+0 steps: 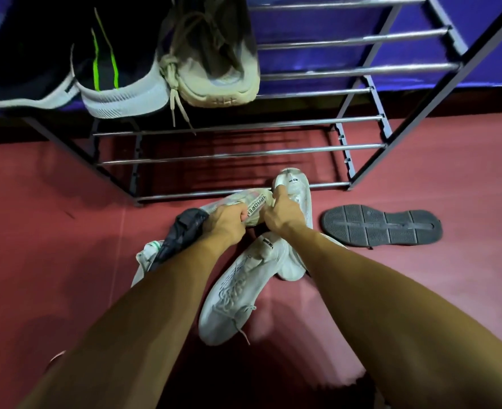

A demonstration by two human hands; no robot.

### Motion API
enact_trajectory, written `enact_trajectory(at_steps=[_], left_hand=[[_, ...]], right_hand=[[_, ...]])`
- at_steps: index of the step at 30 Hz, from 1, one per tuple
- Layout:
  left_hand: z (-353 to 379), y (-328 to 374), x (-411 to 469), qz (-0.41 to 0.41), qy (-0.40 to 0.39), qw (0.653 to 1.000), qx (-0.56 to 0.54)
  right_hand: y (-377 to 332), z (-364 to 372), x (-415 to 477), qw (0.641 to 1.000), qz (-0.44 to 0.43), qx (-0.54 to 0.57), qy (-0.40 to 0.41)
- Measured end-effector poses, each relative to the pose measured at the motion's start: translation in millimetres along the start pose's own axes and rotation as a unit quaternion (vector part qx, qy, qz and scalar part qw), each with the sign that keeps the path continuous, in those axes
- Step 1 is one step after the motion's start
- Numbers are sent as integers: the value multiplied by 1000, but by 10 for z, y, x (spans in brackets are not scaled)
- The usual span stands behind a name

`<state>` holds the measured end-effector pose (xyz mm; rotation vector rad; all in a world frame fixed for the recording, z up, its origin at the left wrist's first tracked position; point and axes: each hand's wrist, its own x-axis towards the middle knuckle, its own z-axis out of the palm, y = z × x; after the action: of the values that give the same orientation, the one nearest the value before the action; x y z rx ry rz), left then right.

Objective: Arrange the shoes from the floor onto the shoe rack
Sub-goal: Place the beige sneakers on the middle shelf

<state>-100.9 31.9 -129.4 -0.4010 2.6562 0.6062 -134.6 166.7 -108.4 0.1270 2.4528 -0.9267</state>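
Note:
A metal shoe rack [243, 153] stands against the purple wall. On its upper shelf sit a black shoe [22, 69], a dark shoe with green stripes [117, 84] and a beige sneaker [214, 72]. On the red floor in front, my left hand [223, 222] is shut on a pale shoe with printed lettering [252, 203]. My right hand [279, 216] grips the collar of a white sneaker [296, 187]. Another white laced sneaker [238, 290] lies below my hands. A dark shoe [182, 234] and part of a white one [146, 258] lie under my left forearm.
A dark shoe lies sole-up [382, 228] on the floor to the right of my hands. The rack's lower bars [229, 172] and the right half of its upper shelf [347, 72] hold nothing. Red floor [52, 231] spreads left and right.

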Motion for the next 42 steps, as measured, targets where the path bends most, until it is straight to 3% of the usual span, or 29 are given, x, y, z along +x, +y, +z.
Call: enact_trajectory(at_steps=[8, 15, 25, 30, 33, 37, 42], left_hand=[[-301, 72, -352, 15, 12, 1000, -8], [-728, 272, -830, 76, -22, 997, -27], [-1532, 695, -1586, 172, 15, 985, -22], [-2108, 919, -1809, 249, 1, 967, -57], [-2452, 1029, -1986, 293, -23, 955, -31], [-2720, 1105, -2133, 313, -28, 948, -43], [-2676, 1012, -2244, 289, 100, 943, -129]], right_hand=[[-207, -221, -383, 998, -49, -27, 30], [-477, -730, -982, 989, -68, -110, 77], [-943, -1545, -1774, 974, -110, -171, 97], [-1168, -1935, -1932, 986, -134, -40, 89], [-1169, -2108, -1987, 989, -88, 113, 38], [-1138, -2321, -2141, 972, -77, 213, -69], [-1111, -2409, -2120, 939, -116, 307, -107]])
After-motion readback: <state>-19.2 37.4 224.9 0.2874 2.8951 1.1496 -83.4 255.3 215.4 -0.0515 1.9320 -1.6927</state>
